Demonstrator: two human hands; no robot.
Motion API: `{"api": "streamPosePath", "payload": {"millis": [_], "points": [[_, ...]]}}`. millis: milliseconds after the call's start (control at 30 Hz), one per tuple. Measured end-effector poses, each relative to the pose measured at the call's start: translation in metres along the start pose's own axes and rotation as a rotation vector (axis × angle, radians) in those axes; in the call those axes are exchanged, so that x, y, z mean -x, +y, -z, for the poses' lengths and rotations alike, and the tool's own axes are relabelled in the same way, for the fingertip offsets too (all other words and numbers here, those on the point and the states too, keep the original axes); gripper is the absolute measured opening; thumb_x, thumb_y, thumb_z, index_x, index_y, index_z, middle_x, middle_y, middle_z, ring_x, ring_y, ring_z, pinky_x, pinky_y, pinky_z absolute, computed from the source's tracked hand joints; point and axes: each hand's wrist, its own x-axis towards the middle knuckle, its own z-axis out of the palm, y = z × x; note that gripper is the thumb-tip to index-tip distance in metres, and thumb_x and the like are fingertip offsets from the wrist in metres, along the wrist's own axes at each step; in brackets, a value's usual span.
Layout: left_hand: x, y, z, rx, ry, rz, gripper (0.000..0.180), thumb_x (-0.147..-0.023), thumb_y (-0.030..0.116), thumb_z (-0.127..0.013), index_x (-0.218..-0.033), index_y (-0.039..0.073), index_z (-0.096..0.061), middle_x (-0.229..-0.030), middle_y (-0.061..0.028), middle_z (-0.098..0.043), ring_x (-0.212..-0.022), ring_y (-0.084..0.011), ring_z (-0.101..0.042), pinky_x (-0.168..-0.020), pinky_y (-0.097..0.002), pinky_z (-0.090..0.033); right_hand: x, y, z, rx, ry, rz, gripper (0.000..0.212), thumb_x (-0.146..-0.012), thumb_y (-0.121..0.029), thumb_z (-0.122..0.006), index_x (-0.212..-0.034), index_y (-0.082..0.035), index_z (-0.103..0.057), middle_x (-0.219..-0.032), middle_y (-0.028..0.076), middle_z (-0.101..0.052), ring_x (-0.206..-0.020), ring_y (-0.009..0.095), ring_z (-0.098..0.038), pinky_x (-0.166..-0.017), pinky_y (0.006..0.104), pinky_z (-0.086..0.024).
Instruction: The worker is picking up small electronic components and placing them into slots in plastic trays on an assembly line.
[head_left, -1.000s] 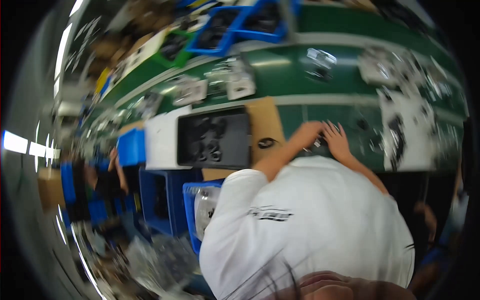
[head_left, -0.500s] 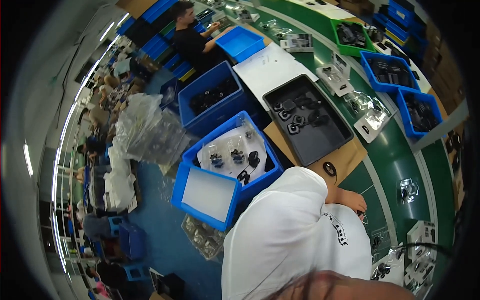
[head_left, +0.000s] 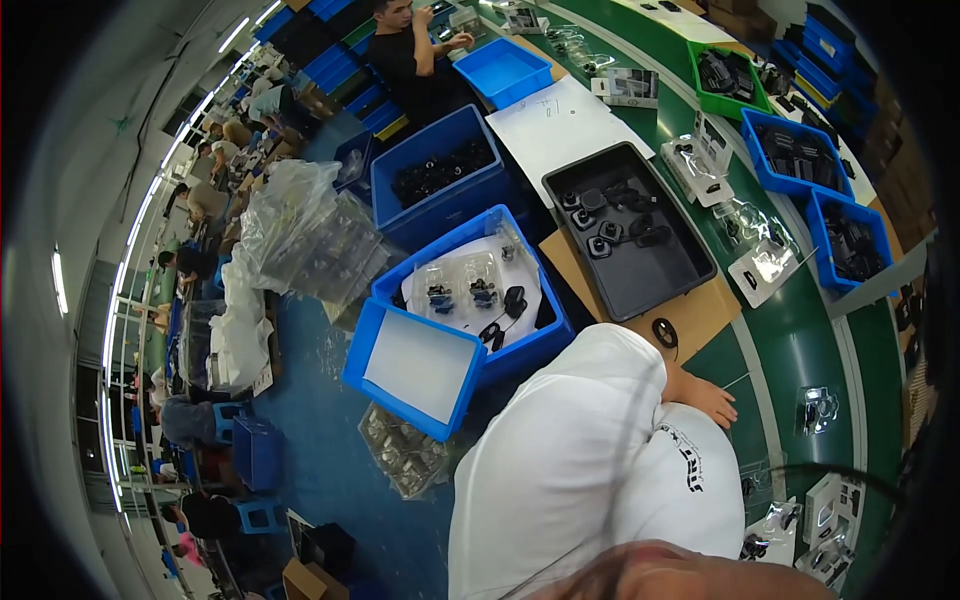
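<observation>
My left hand (head_left: 710, 402) lies on the green worktable, out past my white sleeve (head_left: 610, 360), fingers stretched and nothing visible in it. My right hand does not show. Nearest to the left hand is a coiled black cable (head_left: 664, 333) on a sheet of brown cardboard (head_left: 715, 312). Beyond it, a dark grey tray (head_left: 650, 290) holds several small black devices with round lens-like fronts (head_left: 600, 246) and black cables. To the left, a blue bin (head_left: 560, 335) contains clear plastic blister trays (head_left: 455, 275) with small dark parts, plus a black cable piece (head_left: 514, 300).
A blue lid-like tray (head_left: 420, 370) leans on the bin. Behind stands a deep blue crate (head_left: 440, 215) of black parts. Clear packages (head_left: 818, 410) and blue boxes (head_left: 800, 150) line the green table. A co-worker (head_left: 400, 60) sits at the far end. Stacked plastic trays (head_left: 310, 240) stand left.
My left hand's fingers have straightened from a curled pose and shifted slightly up. The view has moved a little. The co-worker has raised a hand towards the head.
</observation>
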Motion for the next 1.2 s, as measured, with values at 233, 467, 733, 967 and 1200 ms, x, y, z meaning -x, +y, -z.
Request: {"api": "streamPosePath", "payload": {"millis": [233, 467, 733, 967, 1200], "points": [[0.006, 0.016, -0.001, -0.050, -0.005, -0.039, 0.044, -0.097, 0.026, -0.042, -0.135, 0.005, -0.046, -0.143, -0.0154, -0.045, -0.135, -0.0283, -0.039, -0.113, -0.0466, -0.025, 0.013, 0.008, -0.002, -0.091, 0.068, -0.032, 0.059, -0.080, -0.008, -0.058, -0.137, 0.001, -0.043, -0.135, 0.023, -0.049, -0.123, 0.035, -0.050, -0.103, 0.0413, -0.040], [0.007, 0.028, 0.013, 0.014, 0.066, 0.061, 0.053, -0.091, 0.026, -0.047, -0.138, 0.002, -0.040, -0.144, -0.0160, -0.043, -0.134, -0.0276, -0.039, -0.113, -0.0459, -0.026, 0.046, 0.038, -0.015, -0.159, 0.139, -0.078, 0.062, -0.077, -0.006, -0.061, -0.136, 0.002, -0.043, -0.134, 0.025, -0.050, -0.121, 0.037, -0.052, -0.101, 0.0414, -0.042], [-0.019, 0.018, 0.062, 0.559, -0.011, 0.356, 0.079, -0.076, 0.009, -0.062, -0.145, -0.003, -0.025, -0.125, -0.0173, -0.058, -0.115, -0.0312, -0.054, -0.110, -0.0458, -0.030, -0.050, -0.091, 0.109, -0.356, 0.159, -0.384, 0.034, -0.075, -0.009, -0.061, -0.108, -0.001, -0.063, -0.104, 0.011, -0.066, -0.084, 0.030, -0.063, -0.073, 0.0364, -0.048], [-0.029, -0.024, 0.038, 0.274, 0.126, 0.272, 0.031, -0.086, 0.015, -0.063, -0.115, 0.002, -0.060, -0.130, -0.0170, -0.054, -0.116, -0.0338, -0.054, -0.100, -0.0398, -0.042, -0.041, -0.041, 0.125, 0.020, 0.298, -0.222, 0.027, -0.088, -0.024, -0.060, -0.111, -0.011, -0.063, -0.121, 0.001, -0.060, -0.110, 0.019, -0.055, -0.094, 0.0356, -0.037], [-0.056, -0.018, 0.021, 0.156, 0.079, 0.183, 0.038, -0.086, 0.020, -0.066, -0.121, 0.006, -0.061, -0.134, -0.0099, -0.054, -0.117, -0.0271, -0.056, -0.100, -0.0381, -0.039, 0.001, -0.007, 0.123, 0.245, 0.368, -0.341, 0.025, -0.088, -0.039, -0.059, -0.109, -0.026, -0.064, -0.127, -0.004, -0.056, -0.125, 0.017, -0.047, -0.108, 0.0496, -0.026]]}}
